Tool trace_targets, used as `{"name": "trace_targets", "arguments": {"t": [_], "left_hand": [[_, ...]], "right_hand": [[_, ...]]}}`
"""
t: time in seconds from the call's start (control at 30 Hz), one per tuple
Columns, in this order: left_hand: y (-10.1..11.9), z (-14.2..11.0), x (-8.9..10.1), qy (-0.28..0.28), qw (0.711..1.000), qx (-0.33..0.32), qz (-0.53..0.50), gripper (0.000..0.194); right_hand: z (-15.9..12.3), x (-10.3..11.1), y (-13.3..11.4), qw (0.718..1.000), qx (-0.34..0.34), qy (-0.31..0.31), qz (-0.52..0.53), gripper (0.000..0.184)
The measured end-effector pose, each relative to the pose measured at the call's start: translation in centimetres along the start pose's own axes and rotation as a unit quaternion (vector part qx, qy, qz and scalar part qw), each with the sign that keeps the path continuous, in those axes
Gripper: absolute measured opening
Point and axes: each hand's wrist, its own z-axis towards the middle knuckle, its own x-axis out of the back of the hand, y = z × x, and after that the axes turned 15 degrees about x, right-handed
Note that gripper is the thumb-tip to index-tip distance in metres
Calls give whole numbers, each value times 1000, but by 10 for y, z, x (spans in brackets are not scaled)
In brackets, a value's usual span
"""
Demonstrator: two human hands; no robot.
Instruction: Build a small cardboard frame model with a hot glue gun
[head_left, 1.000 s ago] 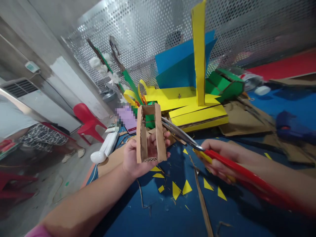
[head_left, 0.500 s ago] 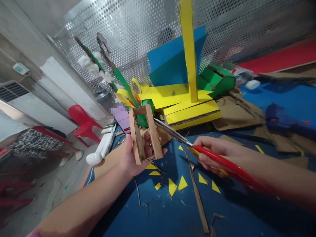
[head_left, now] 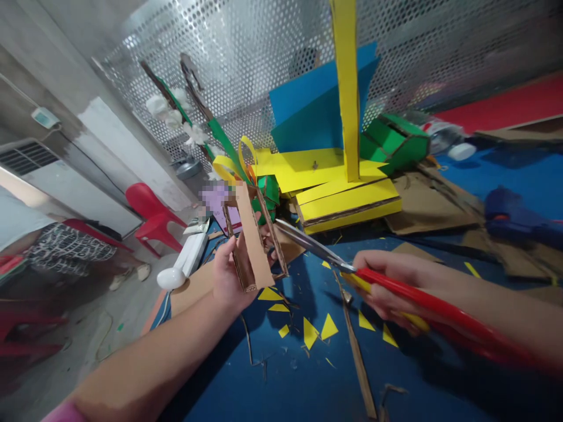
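My left hand (head_left: 231, 275) grips a small open cardboard frame (head_left: 254, 234), thumb on its left side and fingers behind it. The frame is tilted, with bare brown strips and corrugated edges showing. In my right hand (head_left: 387, 281) is a pair of scissors (head_left: 417, 299) with red and yellow handles. Its metal blades look closed and point left; their tips lie close to the frame's right edge, and I cannot tell whether they touch. Yellow paper scraps (head_left: 310, 333) and a thin cardboard strip (head_left: 357, 363) lie on the blue tabletop (head_left: 299, 387) below.
Behind stand a yellow cardboard base with an upright post (head_left: 347, 94), a green box (head_left: 396, 140) and blue sheets (head_left: 308, 105). A blue glue gun (head_left: 514, 214) lies right, near a plastic bottle (head_left: 448, 138). A phone (head_left: 222, 211), a white lamp (head_left: 171, 279) and red chairs (head_left: 153, 217) are left; a person stands beyond.
My left hand has turned the cardboard frame, so a broad side strip now faces me. The scissors stay beside it, and the whole view has shifted slightly.
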Motion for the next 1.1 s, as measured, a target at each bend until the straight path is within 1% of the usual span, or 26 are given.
{"name": "trace_targets", "arguments": {"t": [0.1,0.2,0.27,0.37,0.43,0.47,0.57,0.73,0.83,1.0,1.1], "left_hand": [[0,2,0,31,999,-39,-18,51],[-1,4,-1,53,995,-73,-36,46],[-2,4,-1,65,994,-86,-30,45],[-5,2,0,70,993,-97,13,46],[-8,0,1,59,993,-101,28,44],[-9,-2,1,50,993,-106,27,43],[-11,-4,-3,19,992,-124,18,42],[-8,-5,-9,5,991,-134,5,49],[-7,-5,-10,14,989,-144,14,49],[-5,-8,-12,54,988,-142,24,47],[-5,-9,-14,56,989,-136,25,48]], "right_hand": [[-2,-4,-1,996,-71,-34,50,56],[-7,-8,-1,991,-102,-66,58,61],[-11,-11,-3,989,-111,-72,61,64],[-18,-16,-7,992,-82,-49,84,69],[-22,-19,-7,992,-61,-36,100,73],[-23,-20,-6,992,-61,-38,103,74],[-25,-26,-1,990,-77,-53,106,74],[-22,-31,-3,980,-115,-79,144,76],[-23,-31,-6,977,-126,-91,146,74],[-26,-27,-3,985,-79,-115,102,61],[-28,-26,1,985,-74,-122,101,62]]}}
